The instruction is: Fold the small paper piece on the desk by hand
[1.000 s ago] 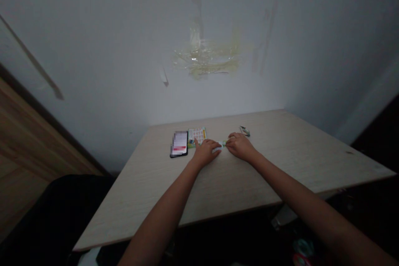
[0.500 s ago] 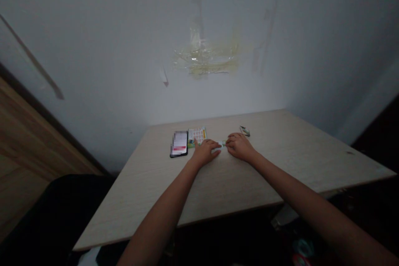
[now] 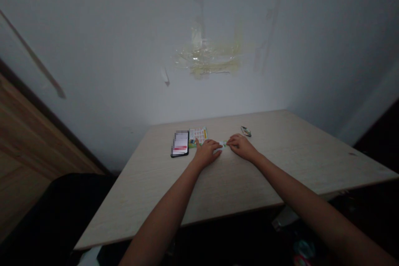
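Note:
A small white and green piece of paper (image 3: 222,145) lies on the table between my two hands. My left hand (image 3: 206,152) is on its left end, with the thumb and fingers closed about it. One finger of this hand stretches out toward the printed card (image 3: 197,135), which has rows of small pictures. My right hand (image 3: 242,146) pinches the right end of the paper with its fingertips. Its exact folds are too small to make out.
A black-edged phone (image 3: 180,144) with a lit screen lies left of the card. Beyond my right hand is a small dark and green folded piece (image 3: 246,131). The pale wooden table (image 3: 149,191) meets a wall (image 3: 124,50) with old tape.
My right hand has shifted very slightly right, so a bit more of the paper shows. My left hand stays in place on it. The view has moved a little.

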`<action>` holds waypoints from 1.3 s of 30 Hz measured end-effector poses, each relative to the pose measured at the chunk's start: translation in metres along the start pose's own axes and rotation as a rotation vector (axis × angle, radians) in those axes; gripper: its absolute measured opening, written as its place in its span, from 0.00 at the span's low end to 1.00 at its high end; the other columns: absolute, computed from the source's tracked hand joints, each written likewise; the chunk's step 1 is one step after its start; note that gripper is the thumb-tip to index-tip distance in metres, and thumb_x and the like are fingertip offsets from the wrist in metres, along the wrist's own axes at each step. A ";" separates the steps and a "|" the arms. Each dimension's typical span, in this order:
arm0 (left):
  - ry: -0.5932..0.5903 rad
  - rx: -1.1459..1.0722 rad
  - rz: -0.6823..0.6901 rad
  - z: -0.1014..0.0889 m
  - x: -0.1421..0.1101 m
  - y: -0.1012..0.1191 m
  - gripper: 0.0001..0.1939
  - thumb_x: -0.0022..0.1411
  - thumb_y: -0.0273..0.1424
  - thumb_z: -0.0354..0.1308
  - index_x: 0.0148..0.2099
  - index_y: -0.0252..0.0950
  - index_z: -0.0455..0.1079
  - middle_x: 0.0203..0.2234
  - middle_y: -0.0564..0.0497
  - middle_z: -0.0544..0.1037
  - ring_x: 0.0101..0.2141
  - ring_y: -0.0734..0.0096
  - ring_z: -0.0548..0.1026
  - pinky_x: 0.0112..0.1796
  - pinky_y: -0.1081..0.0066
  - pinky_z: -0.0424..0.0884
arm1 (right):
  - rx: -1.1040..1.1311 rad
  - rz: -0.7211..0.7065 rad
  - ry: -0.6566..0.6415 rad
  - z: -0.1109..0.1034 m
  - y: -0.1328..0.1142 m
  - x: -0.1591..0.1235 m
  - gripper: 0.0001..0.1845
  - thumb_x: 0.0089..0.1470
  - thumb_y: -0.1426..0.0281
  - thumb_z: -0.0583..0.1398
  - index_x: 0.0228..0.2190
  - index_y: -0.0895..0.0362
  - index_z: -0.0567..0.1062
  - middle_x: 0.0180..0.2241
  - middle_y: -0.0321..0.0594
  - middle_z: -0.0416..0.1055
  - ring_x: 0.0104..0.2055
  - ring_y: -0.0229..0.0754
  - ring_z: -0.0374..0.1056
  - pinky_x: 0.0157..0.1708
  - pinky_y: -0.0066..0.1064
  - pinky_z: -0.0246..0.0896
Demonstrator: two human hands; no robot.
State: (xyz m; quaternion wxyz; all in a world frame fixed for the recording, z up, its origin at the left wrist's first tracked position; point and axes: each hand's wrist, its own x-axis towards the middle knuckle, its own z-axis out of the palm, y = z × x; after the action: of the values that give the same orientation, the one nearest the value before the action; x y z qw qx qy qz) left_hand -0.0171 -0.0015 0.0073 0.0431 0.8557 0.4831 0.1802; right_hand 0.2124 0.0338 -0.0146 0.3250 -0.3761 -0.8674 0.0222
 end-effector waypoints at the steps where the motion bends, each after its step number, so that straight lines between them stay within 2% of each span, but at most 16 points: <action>1: -0.003 0.003 -0.002 0.000 0.000 0.000 0.15 0.68 0.41 0.53 0.53 0.50 0.73 0.53 0.50 0.76 0.57 0.56 0.66 0.58 0.27 0.30 | -0.024 0.007 -0.008 -0.001 -0.003 0.000 0.12 0.56 0.74 0.59 0.38 0.54 0.83 0.39 0.42 0.79 0.47 0.46 0.69 0.51 0.40 0.62; 4: -0.011 0.019 -0.005 0.000 0.000 0.001 0.15 0.68 0.41 0.52 0.54 0.50 0.72 0.54 0.50 0.75 0.57 0.56 0.65 0.58 0.26 0.31 | -0.129 0.025 -0.067 -0.004 -0.010 0.001 0.12 0.57 0.74 0.59 0.39 0.55 0.82 0.40 0.44 0.78 0.48 0.47 0.68 0.51 0.41 0.60; 10: -0.006 0.014 -0.002 0.002 -0.001 0.000 0.15 0.68 0.41 0.52 0.54 0.50 0.72 0.54 0.52 0.75 0.57 0.57 0.65 0.57 0.26 0.29 | -0.222 -0.027 -0.164 -0.011 -0.013 0.001 0.13 0.62 0.70 0.57 0.41 0.54 0.81 0.42 0.44 0.77 0.48 0.46 0.68 0.53 0.41 0.56; 17: -0.022 0.029 -0.006 0.002 -0.001 0.000 0.15 0.69 0.41 0.52 0.55 0.50 0.71 0.54 0.51 0.75 0.58 0.57 0.65 0.57 0.26 0.29 | -0.192 -0.028 -0.157 -0.011 -0.008 -0.001 0.13 0.61 0.69 0.57 0.42 0.53 0.81 0.43 0.43 0.77 0.49 0.45 0.69 0.54 0.40 0.56; 23: -0.008 0.021 -0.001 0.004 0.000 -0.001 0.15 0.69 0.41 0.52 0.54 0.51 0.72 0.53 0.51 0.75 0.57 0.57 0.65 0.57 0.25 0.30 | -0.158 -0.016 -0.168 -0.011 -0.005 -0.002 0.14 0.63 0.67 0.56 0.44 0.52 0.81 0.44 0.43 0.77 0.47 0.45 0.69 0.51 0.39 0.60; 32: -0.004 0.031 -0.011 0.004 -0.001 0.000 0.15 0.68 0.41 0.51 0.54 0.51 0.71 0.53 0.51 0.75 0.58 0.56 0.65 0.58 0.27 0.27 | -0.002 -0.056 -0.145 -0.012 0.004 -0.005 0.14 0.63 0.66 0.56 0.44 0.52 0.81 0.46 0.43 0.76 0.49 0.44 0.69 0.52 0.37 0.62; 39: 0.003 0.029 0.000 0.002 -0.001 0.001 0.15 0.68 0.40 0.51 0.54 0.51 0.71 0.52 0.51 0.75 0.57 0.56 0.65 0.58 0.27 0.29 | -0.012 -0.072 -0.155 -0.011 0.007 -0.006 0.14 0.63 0.65 0.56 0.45 0.51 0.80 0.47 0.43 0.76 0.50 0.44 0.68 0.53 0.38 0.62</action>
State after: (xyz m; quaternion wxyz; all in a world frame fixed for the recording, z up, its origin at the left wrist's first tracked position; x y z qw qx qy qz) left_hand -0.0160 -0.0032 0.0051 0.0299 0.8560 0.4858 0.1745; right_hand 0.2260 0.0325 -0.0106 0.2554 -0.3437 -0.9030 0.0343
